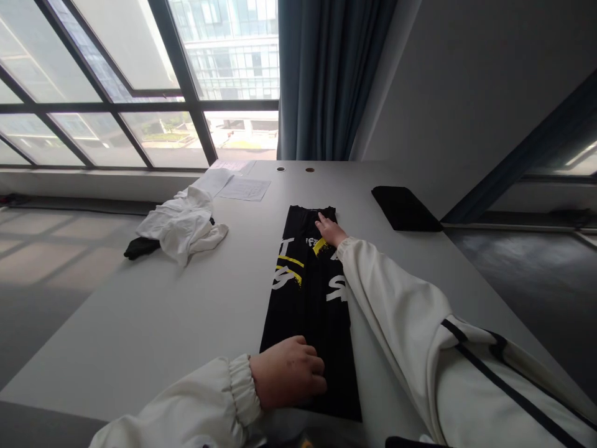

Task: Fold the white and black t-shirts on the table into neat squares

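Observation:
A black garment (321, 323) with white lettering and yellow stripes lies on the table, folded into a long narrow strip. Near its far end, my right hand (331, 230) rests on the right side with the fingers apart, pointing up and left. My left hand (290, 373) is over the near end, its fingers curled together against the black cloth. Whether those curled fingers pinch any fabric is hidden beneath the hand.
The white table (177, 336) also bears a rumpled white garment (181, 221) over something black at left, printed papers (245, 189) behind it, and a folded black item (405, 208) at the right. A window and a blue curtain (326, 81) stand beyond the far edge.

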Tool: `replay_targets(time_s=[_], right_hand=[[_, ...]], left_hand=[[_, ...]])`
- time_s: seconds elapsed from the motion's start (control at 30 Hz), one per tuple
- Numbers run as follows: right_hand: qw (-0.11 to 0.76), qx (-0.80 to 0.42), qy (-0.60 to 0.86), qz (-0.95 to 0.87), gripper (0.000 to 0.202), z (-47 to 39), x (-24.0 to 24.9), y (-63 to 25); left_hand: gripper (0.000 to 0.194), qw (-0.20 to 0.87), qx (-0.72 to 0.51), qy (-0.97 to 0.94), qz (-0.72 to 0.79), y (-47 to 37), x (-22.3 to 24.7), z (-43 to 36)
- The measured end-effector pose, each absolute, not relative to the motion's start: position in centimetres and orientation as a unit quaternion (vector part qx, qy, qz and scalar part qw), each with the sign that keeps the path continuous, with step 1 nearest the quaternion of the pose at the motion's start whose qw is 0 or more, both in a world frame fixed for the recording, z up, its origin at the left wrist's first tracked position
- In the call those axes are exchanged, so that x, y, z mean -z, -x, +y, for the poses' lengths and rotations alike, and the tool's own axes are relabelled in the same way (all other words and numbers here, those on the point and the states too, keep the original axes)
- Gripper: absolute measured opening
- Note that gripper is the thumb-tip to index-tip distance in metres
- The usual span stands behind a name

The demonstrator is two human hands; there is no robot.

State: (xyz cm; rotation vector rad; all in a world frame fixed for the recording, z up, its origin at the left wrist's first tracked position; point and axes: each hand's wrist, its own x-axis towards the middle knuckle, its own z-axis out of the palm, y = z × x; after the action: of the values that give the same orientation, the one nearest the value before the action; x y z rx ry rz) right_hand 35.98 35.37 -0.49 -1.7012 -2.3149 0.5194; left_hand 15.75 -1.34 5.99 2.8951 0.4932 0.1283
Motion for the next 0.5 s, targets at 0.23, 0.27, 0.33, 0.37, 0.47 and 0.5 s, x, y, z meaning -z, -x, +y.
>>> replay_targets(time_s=[0.23,0.27,0.33,0.37,0.47,0.5], right_hand=[[0.046,-0.14,0.62,-0.771,0.072,36.4,1.4,-35.8],[0.036,-0.127,0.628,-0.767,0.071,36.5,1.4,-35.7],[0.019,-0.102,0.645,-0.757,0.072,36.7,1.3,-35.4],[0.016,-0.095,0.651,-0.753,0.073,36.8,1.3,-35.3],[0.015,-0.084,0.661,-0.746,0.073,37.3,1.3,-35.1],[0.014,-0.082,0.661,-0.746,0.073,37.5,1.3,-35.0]], left_hand=[[0.031,0.268,-0.14,-0.924,0.234,-15.0,-3.8,0.1],[0.034,0.263,-0.154,-0.913,0.271,-14.9,-3.6,0.4],[0.048,0.243,-0.157,-0.901,0.324,-14.8,-3.3,0.7],[0.056,0.234,-0.148,-0.901,0.335,-14.8,-3.1,0.9],[0.062,0.229,-0.114,-0.907,0.334,-14.7,-2.6,1.1],[0.061,0.233,-0.108,-0.907,0.334,-14.7,-2.5,1.2]])
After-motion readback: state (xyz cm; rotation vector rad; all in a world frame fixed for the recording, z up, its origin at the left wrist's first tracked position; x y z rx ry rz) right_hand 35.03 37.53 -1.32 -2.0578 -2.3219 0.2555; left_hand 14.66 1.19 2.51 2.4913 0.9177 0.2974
